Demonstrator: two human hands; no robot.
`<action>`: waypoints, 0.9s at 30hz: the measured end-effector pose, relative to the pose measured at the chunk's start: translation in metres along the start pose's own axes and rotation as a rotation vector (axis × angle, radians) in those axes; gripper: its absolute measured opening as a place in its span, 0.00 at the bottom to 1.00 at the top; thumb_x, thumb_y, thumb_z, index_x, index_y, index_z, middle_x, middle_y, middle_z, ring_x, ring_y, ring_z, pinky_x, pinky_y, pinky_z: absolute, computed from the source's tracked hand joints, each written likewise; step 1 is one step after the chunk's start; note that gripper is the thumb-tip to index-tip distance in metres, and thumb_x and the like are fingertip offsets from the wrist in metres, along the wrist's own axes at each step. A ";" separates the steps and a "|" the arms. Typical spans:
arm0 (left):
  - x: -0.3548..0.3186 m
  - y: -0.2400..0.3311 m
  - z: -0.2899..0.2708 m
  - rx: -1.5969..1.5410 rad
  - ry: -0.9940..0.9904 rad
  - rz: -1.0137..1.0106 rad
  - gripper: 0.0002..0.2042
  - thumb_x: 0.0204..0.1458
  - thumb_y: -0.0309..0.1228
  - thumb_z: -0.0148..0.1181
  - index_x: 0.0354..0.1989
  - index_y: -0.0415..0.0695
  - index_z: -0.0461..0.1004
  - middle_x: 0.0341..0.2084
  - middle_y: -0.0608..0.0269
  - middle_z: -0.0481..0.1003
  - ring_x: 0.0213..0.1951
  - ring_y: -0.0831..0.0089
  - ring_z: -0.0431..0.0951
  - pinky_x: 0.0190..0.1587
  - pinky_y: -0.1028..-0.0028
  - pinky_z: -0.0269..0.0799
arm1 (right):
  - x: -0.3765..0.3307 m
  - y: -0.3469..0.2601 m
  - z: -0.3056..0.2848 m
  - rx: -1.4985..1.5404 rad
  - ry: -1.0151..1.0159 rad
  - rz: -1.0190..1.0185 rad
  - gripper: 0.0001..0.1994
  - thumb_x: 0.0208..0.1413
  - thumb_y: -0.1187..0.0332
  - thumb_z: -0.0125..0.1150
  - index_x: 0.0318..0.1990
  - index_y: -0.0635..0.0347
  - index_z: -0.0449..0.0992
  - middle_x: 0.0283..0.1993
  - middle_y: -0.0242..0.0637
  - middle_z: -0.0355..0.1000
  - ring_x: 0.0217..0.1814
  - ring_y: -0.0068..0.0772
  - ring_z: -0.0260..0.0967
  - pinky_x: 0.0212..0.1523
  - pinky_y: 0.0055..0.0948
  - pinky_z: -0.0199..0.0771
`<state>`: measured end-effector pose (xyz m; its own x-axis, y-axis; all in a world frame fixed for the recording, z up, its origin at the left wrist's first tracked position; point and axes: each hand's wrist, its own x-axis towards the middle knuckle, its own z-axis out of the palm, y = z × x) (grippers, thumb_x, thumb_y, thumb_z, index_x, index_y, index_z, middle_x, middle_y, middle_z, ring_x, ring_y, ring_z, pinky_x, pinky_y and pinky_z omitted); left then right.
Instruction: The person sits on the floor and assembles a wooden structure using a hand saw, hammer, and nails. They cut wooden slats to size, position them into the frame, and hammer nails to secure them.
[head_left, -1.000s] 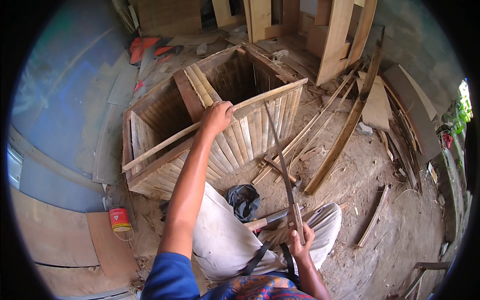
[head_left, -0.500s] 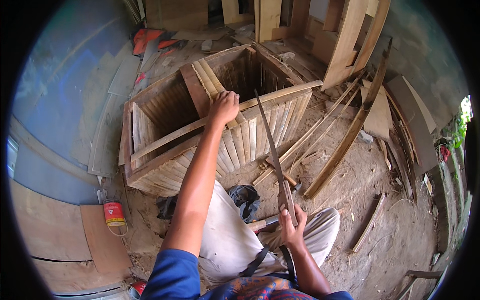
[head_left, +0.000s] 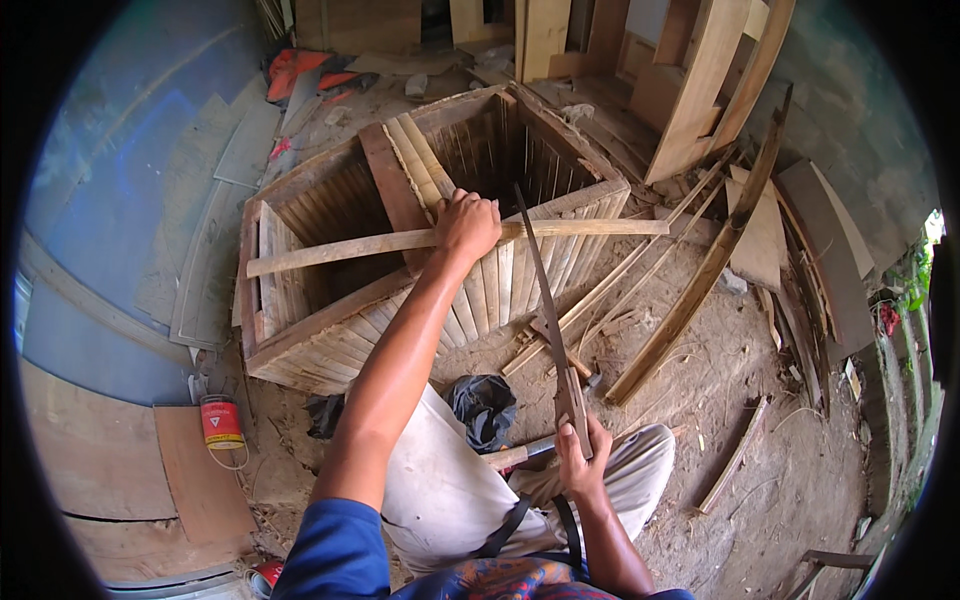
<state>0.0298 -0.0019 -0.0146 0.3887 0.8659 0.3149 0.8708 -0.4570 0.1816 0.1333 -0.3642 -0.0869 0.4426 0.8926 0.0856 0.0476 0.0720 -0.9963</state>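
A long, slightly bent wooden strip (head_left: 340, 248) lies across the box-like wooden frame (head_left: 300, 352), its right end sticking out past the near rim. My left hand (head_left: 468, 225) is closed over the middle of the strip, above the frame's near edge. In my right hand (head_left: 584, 452) is a handsaw (head_left: 543, 275), gripped by its brown handle. The saw's narrow blade points up and away, its tip close to the strip, right of my left hand. Whether blade and strip touch I cannot tell. Slats line the frame's sides, and a crosspiece (head_left: 392, 185) spans its open top.
Long boards (head_left: 690, 285) and offcuts lie on the dirt floor to the right. A black plastic bag (head_left: 482, 412) and a tool with a pale handle (head_left: 506, 458) are near my legs. At the left stands a red and yellow can (head_left: 221, 425). Wooden panels (head_left: 700, 110) lean at the back.
My left hand has moved slightly right, and the strip has turned and shifted right, now slanting across the frame instead of along its near rim. The saw stays in my right hand.
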 end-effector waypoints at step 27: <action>0.026 0.012 0.013 0.005 -0.009 -0.417 0.19 0.57 0.35 0.50 0.55 0.42 0.73 0.60 0.57 0.69 0.67 0.56 0.61 0.68 0.45 0.52 | 0.034 -0.017 0.008 -0.076 -0.021 -0.014 0.17 0.61 0.63 0.59 0.25 0.63 0.66 0.16 0.34 0.60 0.18 0.23 0.57 0.20 0.31 0.56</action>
<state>0.0544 0.0183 -0.0165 0.0048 0.9783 0.2071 0.9555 -0.0656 0.2876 0.1406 -0.3313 -0.0669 0.4227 0.9009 0.0982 0.1215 0.0510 -0.9913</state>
